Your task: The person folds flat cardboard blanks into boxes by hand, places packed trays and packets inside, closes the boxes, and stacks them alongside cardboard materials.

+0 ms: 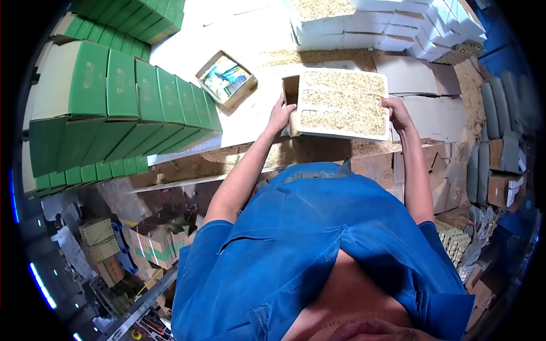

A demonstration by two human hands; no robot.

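Gripping the white block [343, 102] at three o'clock, the right hand [400, 113] faces the left hand [280, 116], which seems to hold the brown box [290, 91] at nine; the block lies between.

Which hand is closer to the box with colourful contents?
Left. The left hand is right of the box; the right hand, farther right, grips the white-edged block.

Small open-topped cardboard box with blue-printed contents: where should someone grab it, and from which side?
Probably by the near right wall of the small open-topped brown cardboard box, with the hand coming from the right. That wall faces the person and its rim is exposed, while green cardboard cartons stand close on its left.
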